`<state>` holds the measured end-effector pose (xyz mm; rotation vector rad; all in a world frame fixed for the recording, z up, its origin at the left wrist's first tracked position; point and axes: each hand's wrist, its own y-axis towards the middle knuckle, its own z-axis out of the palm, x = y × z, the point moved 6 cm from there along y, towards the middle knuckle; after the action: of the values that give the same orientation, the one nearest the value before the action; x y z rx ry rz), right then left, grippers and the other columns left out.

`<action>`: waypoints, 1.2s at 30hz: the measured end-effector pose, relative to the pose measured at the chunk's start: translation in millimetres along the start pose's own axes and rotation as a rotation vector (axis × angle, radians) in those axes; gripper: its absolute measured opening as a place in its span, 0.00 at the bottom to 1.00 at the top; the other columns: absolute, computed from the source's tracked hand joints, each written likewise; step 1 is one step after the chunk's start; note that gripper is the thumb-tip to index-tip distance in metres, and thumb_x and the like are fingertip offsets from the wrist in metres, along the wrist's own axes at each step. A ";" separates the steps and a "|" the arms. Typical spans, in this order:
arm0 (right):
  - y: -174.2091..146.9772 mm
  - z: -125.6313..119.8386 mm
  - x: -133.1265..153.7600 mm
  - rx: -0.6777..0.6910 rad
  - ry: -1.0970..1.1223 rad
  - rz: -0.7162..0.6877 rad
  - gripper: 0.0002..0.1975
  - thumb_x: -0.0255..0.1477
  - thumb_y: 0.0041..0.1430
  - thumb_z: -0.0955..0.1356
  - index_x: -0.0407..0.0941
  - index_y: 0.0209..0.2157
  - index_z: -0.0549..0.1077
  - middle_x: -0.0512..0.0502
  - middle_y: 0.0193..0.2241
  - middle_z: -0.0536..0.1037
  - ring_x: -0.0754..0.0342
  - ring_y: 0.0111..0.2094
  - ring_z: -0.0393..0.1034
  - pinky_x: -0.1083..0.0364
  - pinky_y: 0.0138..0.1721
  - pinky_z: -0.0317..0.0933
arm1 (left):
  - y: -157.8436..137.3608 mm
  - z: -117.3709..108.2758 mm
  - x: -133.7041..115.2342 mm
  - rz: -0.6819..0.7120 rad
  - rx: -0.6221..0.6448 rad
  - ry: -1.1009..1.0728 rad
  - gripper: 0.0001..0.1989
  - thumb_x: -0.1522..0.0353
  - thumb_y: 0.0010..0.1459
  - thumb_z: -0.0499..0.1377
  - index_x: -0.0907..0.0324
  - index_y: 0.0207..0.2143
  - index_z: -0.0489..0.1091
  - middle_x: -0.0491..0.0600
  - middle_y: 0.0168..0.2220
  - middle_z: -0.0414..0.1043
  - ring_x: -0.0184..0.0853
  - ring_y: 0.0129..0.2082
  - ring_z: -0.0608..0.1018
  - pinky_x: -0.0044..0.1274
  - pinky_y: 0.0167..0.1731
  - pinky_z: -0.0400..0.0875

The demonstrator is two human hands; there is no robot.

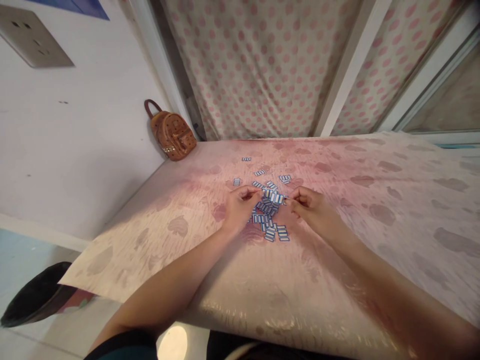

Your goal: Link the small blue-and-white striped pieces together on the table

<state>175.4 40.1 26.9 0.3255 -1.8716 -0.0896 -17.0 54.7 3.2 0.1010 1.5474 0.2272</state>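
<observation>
Between my two hands, above a small heap, is a blue-edged strip with pale panels. My left hand pinches its left end between thumb and fingers. At the opposite end, the thumb and fingertips of my right hand are closed on it. Below lies a pile of similar small blue-and-white strips, overlapping one another. A few more strips are scattered just beyond my hands. What exactly the strips are is too small to tell.
The table has a pink, leaf-patterned cover with a glossy front edge. A small brown backpack-shaped bag leans at the back left corner by the wall. Behind hangs a polka-dot curtain. A dark bin stands on the floor at left.
</observation>
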 end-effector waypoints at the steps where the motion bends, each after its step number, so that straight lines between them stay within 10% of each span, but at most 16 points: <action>1: -0.4 -0.8 2.3 -0.027 0.010 -0.007 0.11 0.39 0.54 0.68 0.47 0.25 0.67 0.51 0.21 0.70 0.54 0.23 0.63 0.55 0.26 0.56 | -2.1 2.4 -0.5 -0.011 0.012 -0.016 0.09 0.64 0.53 0.66 0.61 0.32 0.79 0.49 0.31 0.78 0.33 0.30 0.78 0.23 0.29 0.73; 36: -3.0 3.6 -8.2 -0.077 0.053 0.000 0.10 0.38 0.58 0.68 0.46 0.33 0.69 0.51 0.27 0.72 0.54 0.27 0.66 0.54 0.29 0.57 | -13.8 15.7 -5.5 -0.085 0.094 -0.038 0.08 0.65 0.54 0.66 0.61 0.32 0.79 0.48 0.29 0.78 0.31 0.28 0.76 0.22 0.30 0.69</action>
<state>174.9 39.1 17.5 0.2723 -1.8111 -0.1508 -0.3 41.3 6.1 0.1122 1.5205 0.0848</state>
